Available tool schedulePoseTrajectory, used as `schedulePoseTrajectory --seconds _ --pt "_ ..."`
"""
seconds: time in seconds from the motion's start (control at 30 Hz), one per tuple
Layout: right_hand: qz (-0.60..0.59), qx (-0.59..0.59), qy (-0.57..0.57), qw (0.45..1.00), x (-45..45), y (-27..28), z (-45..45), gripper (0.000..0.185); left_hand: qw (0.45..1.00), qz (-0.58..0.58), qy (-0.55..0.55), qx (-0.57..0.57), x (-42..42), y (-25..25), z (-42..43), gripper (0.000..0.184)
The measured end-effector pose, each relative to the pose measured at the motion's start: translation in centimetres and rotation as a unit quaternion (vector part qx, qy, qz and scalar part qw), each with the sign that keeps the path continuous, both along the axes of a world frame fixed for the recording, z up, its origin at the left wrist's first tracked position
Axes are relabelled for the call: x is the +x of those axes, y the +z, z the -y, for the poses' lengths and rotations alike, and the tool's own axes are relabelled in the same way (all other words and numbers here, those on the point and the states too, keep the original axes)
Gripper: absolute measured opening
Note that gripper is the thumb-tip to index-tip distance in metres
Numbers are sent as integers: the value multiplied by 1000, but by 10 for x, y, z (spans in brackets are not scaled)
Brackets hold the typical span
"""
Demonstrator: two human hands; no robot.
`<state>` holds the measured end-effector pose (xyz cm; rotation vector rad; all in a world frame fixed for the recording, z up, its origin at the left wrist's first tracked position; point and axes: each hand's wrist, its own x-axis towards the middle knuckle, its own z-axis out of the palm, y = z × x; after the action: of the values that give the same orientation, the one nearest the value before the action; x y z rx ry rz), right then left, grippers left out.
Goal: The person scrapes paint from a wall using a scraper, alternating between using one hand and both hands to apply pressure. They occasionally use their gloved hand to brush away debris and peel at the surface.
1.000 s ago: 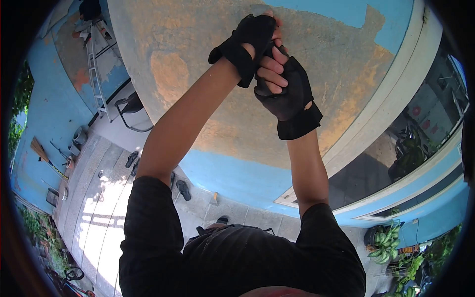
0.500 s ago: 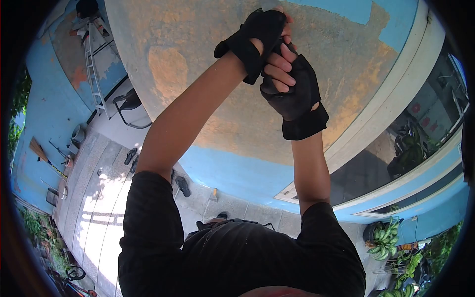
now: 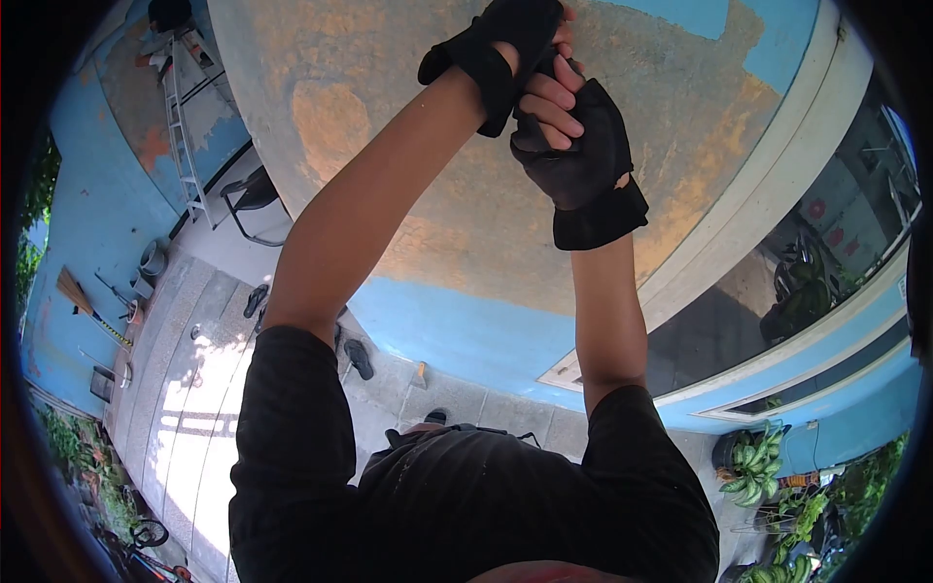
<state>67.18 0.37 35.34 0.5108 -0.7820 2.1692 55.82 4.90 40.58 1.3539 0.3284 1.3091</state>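
Note:
Both my hands wear black fingerless gloves and are raised against a wall (image 3: 428, 185) whose blue paint has come off in a large area, leaving grey and orange-brown patches. My left hand (image 3: 513, 44) is closed at the top of the view, its back towards me, with only some fingertips showing. Just below and to its right, my right hand (image 3: 575, 146) is closed too, fingers curled into the palm. The two hands touch or nearly touch. Whatever they grip, if anything, is hidden behind the gloves and fingers.
A person (image 3: 171, 15) is by a metal ladder (image 3: 180, 136) at upper left, near a black chair (image 3: 255, 199). Sandals (image 3: 358, 360) and a small wooden-handled tool (image 3: 420, 375) lie on the floor. A window (image 3: 739, 321) and potted plants (image 3: 756, 466) are at right.
Both hands have moved a little upward in the view, still close together and closed. The forearms have shifted up with them.

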Motion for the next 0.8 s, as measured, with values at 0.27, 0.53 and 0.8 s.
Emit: schedulePoseTrajectory --seconds 0.27,0.53,0.8 --pt "4 14 -4 1000 1 3 -2 9 1000 13 -7 6 2 9 -3 30" --pt "-16 33 -7 999 -3 8 -1 10 1000 2 13 -10 -2 22 -3 27" --pt "6 16 -20 1000 -6 11 -2 11 997 -43 57 7 -2 30 -1 21"
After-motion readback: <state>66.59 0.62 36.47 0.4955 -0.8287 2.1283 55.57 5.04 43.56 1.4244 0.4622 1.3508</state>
